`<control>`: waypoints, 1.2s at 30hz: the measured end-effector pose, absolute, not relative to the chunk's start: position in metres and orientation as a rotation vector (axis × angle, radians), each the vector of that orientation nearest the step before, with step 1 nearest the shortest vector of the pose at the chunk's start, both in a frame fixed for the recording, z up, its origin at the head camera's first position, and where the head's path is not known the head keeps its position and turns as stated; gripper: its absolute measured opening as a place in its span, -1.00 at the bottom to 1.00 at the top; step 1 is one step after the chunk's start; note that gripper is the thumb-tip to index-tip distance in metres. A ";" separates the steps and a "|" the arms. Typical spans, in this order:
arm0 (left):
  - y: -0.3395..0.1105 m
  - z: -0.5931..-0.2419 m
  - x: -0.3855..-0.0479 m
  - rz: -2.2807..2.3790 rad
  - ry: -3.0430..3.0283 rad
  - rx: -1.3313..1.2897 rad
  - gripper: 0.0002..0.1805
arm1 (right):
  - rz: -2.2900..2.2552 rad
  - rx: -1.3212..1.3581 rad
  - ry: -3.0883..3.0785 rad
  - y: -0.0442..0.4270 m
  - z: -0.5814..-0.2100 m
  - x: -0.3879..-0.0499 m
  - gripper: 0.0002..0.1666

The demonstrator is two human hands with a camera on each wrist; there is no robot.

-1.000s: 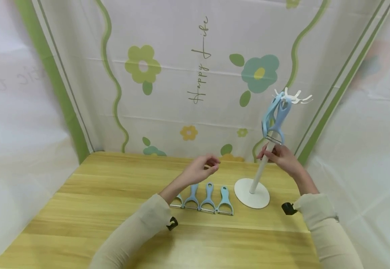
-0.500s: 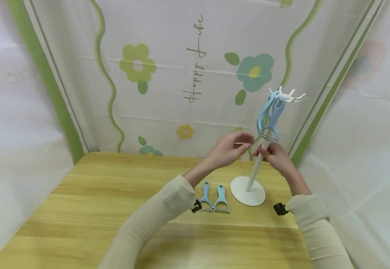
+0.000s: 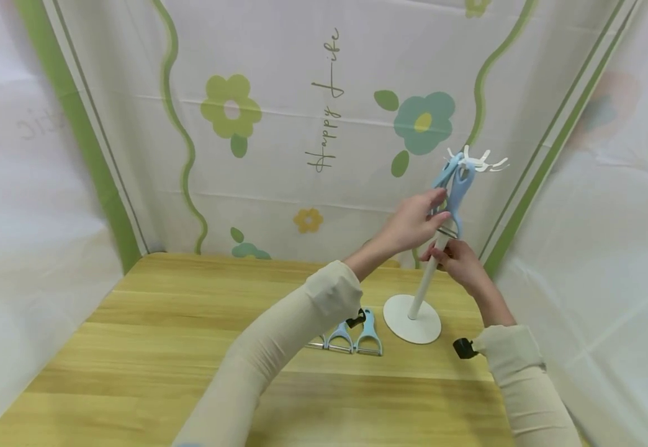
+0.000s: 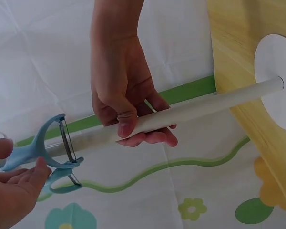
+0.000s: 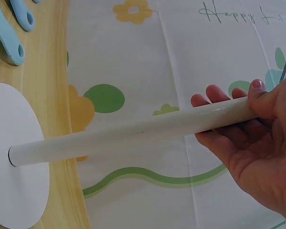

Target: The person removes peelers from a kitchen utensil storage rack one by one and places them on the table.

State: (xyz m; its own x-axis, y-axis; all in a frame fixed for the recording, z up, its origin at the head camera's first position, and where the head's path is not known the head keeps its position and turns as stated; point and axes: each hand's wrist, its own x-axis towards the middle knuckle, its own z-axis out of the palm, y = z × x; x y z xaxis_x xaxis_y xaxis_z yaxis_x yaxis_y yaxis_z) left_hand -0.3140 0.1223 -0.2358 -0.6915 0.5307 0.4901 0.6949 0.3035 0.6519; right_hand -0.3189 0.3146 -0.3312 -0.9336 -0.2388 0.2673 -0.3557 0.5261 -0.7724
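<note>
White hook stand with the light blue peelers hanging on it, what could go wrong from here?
The white round-based hook stand might tip if the right hand loosens, since the hanging light-blue peelers bunch on one side. The left hand, close to a thin metal blade, could get nicked or knock those peelers loose.

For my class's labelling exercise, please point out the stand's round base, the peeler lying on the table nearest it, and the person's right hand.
Round base [image 3: 413,331]: head view, on its flat top.
Peeler [image 3: 369,321]: head view, on its handle.
Right hand [image 5: 262,155]: right wrist view, on the palm side.
</note>
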 end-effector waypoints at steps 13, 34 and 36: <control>0.129 -0.231 -0.328 -1.427 -2.360 -1.178 -0.64 | 1.424 0.508 -2.634 0.315 -0.331 -0.321 -0.74; 0.123 -0.214 -0.322 -1.603 -2.326 -1.180 -0.75 | 1.432 0.515 -2.649 0.315 -0.332 -0.319 -0.69; 0.121 -0.213 -0.321 -1.600 -2.318 -1.183 -0.75 | 1.426 0.517 -2.656 0.317 -0.332 -0.320 -0.69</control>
State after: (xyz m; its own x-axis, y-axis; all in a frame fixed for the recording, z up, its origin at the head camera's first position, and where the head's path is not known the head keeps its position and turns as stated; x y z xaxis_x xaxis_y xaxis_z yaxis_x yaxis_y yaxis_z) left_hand -0.3214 0.1210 -0.2127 -0.6969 0.5411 0.4707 0.6320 0.1532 0.7596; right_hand -0.3198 0.3165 -0.3316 -0.9395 -0.2542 0.2294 -0.3317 0.5092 -0.7941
